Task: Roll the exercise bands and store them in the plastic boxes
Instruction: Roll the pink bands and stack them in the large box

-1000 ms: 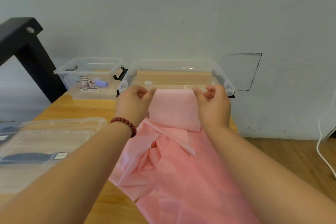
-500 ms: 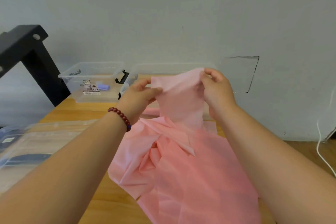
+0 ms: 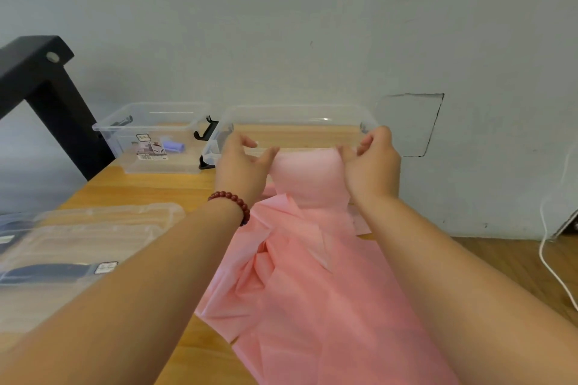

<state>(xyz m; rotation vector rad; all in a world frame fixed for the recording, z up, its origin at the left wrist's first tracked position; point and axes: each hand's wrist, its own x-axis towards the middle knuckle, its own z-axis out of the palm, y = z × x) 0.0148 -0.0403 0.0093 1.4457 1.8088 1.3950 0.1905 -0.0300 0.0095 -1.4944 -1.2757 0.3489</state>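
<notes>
A wide pink exercise band (image 3: pixel 312 275) lies crumpled down the wooden table toward me. Its far end is folded over, and both hands hold that fold just in front of a clear plastic box (image 3: pixel 294 117). My left hand (image 3: pixel 242 164), with a red bead bracelet on the wrist, pinches the fold's left corner. My right hand (image 3: pixel 372 162) pinches the right corner. The box behind the hands looks empty. A second clear box (image 3: pixel 156 137) to the left holds a small rolled purple band (image 3: pixel 173 147).
Clear box lids (image 3: pixel 78 237) with dark handles lie on the table at the left. A black metal frame (image 3: pixel 40 84) stands at the far left. A white cable (image 3: pixel 550 259) hangs by the wall at the right. The table's right edge runs under my right forearm.
Half a second ago both hands held the band's end lifted up and loose. Now they have come back down to the table with the end turned over, close to the box.
</notes>
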